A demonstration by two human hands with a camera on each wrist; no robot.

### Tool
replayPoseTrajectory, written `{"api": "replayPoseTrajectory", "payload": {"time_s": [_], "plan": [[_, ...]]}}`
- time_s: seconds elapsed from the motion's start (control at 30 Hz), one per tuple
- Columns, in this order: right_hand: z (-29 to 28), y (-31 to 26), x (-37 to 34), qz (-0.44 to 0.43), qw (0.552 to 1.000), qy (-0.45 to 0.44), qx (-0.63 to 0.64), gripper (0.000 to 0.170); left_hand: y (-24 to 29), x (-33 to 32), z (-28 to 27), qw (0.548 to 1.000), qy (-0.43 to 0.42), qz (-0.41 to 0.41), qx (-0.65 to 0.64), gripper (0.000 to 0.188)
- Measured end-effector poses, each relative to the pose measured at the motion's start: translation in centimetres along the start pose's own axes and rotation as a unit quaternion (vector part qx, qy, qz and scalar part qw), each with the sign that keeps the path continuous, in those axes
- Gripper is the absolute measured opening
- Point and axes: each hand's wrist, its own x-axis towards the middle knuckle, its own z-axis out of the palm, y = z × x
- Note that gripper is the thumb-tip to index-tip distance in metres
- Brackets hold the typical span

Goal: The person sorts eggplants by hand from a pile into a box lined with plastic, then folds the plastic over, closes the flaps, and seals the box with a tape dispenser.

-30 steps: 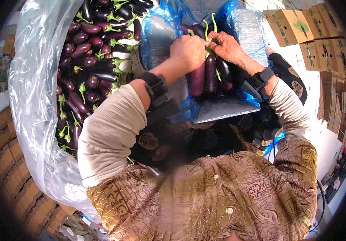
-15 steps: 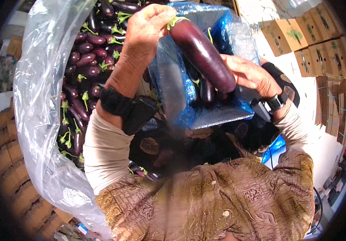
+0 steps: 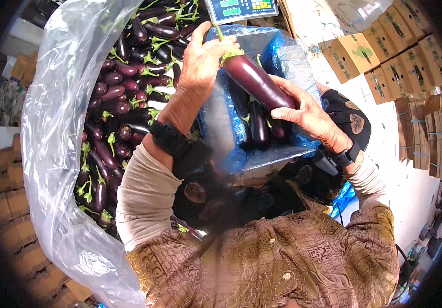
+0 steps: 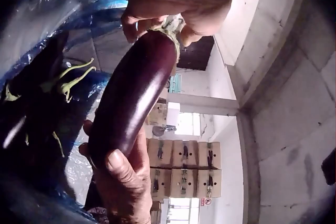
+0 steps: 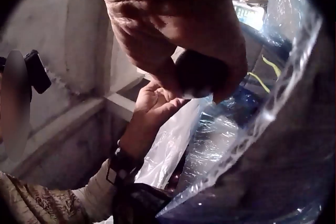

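Observation:
A large glossy purple eggplant [image 3: 259, 82] is held at a slant above a box [image 3: 277, 160] lined with blue plastic. My left hand [image 3: 200, 61] pinches its green stem end, with the stem poking up past the fingers. Around the rounded lower end curls my right hand [image 3: 311, 115], thumb on the near side. The left wrist view has the eggplant [image 4: 134, 92] stretched between both hands. Seen from the right wrist, its dark end [image 5: 197, 71] sits within the right fingers. More eggplants [image 3: 258, 126] lie inside the box under the held one.
Many eggplants [image 3: 113, 92] are heaped at left, bordered by clear plastic sheeting [image 3: 51, 154]. Behind the box stands a scale [image 3: 241, 10] with a keypad. Printed cartons [image 3: 352, 54] are stacked at right, with flattened cardboard [image 3: 421, 133] nearer.
Both hands were down in the box among the eggplants. They have since raised one large eggplant above it, and the right hand now wraps its lower end, thumb over the near side.

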Motion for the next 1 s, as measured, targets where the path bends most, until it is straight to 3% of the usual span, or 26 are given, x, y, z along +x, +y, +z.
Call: {"api": "replayPoseTrajectory", "payload": {"time_s": [0.07, 0.13, 0.2, 0.3, 0.33, 0.4, 0.47, 0.5, 0.57, 0.6, 0.67, 0.73, 0.8, 0.87, 0.9, 0.93, 1.0], "plan": [[0.3, 0.3, 0.2, -0.016, 0.999, 0.013, -0.039, 0.078, 0.1, 0.2, -0.1, 1.0, 0.018, -0.016, -0.003, 0.039], [0.9, 0.6, 0.6, -0.107, 0.992, 0.042, -0.056, 0.08, 0.1, 0.5, -0.8, 0.996, -0.044, -0.054, 0.046, 0.041], [1.4, 0.4, 0.9, -0.094, 0.993, 0.052, -0.038, 0.08, -0.1, 0.3, -1.4, 0.993, -0.079, -0.066, 0.056, 0.047], [1.6, 0.6, 1.5, -0.113, 0.987, 0.076, -0.08, 0.076, 0.1, 0.1, -0.8, 0.986, -0.077, -0.141, -0.044, 0.058], [1.6, 0.6, 1.5, -0.099, 0.991, 0.073, -0.059, 0.074, 0.0, 0.3, -1.3, 0.986, -0.077, -0.139, -0.044, 0.058], [1.5, 0.4, 1.6, -0.085, 0.993, 0.07, -0.04, 0.072, 0.1, 0.3, -2.1, 0.983, -0.161, -0.075, 0.049, 0.057], [1.2, 0.3, 1.5, -0.037, 0.996, 0.038, 0.075, 0.071, 0.1, 0.0, -2.2, 0.982, -0.17, -0.077, 0.004, 0.054], [1.2, 0.4, 1.5, -0.037, 0.996, 0.039, 0.075, 0.071, 0.2, -0.1, -2.1, 0.98, -0.178, -0.081, -0.041, 0.052], [1.5, 0.6, 1.4, -0.098, 0.99, 0.09, -0.056, 0.07, 0.3, -0.1, -1.7, 0.981, -0.163, -0.098, -0.026, 0.051], [1.7, 0.6, 1.2, -0.098, 0.99, 0.091, -0.055, 0.07, 0.2, -0.1, -1.6, 0.982, -0.147, -0.114, -0.01, 0.051], [2.0, 0.5, 0.6, -0.141, 0.942, 0.18, -0.246, 0.071, 0.0, -0.1, -1.6, 0.984, -0.137, -0.115, 0.018, 0.052], [2.0, 0.6, 0.5, -0.137, 0.943, 0.192, -0.236, 0.072, -0.3, -0.1, -1.8, 0.984, -0.127, -0.115, 0.047, 0.054], [1.7, 0.9, 0.4, -0.106, 0.98, 0.153, -0.071, 0.076, -0.4, 0.0, -2.1, 0.983, -0.171, -0.065, -0.01, 0.053], [1.0, -0.1, -0.3, -0.094, 0.986, 0.128, -0.055, 0.074, -0.4, 0.1, -2.3, 0.984, -0.169, -0.063, 0.0, 0.051], [0.8, -1.1, -0.6, -0.033, 0.995, 0.068, 0.068, 0.073, -0.4, 0.2, -2.4, 0.984, -0.166, -0.059, 0.01, 0.05], [0.7, -1.5, -0.9, 0.029, 0.981, 0.006, 0.191, 0.072, -0.6, 0.3, -2.5, 0.984, -0.168, -0.063, 0.009, 0.05], [0.5, -0.7, -1.1, 0.031, 0.973, -0.005, 0.229, 0.068, -1.2, 0.6, -2.6, 0.973, -0.19, -0.099, -0.08, 0.048]]}}
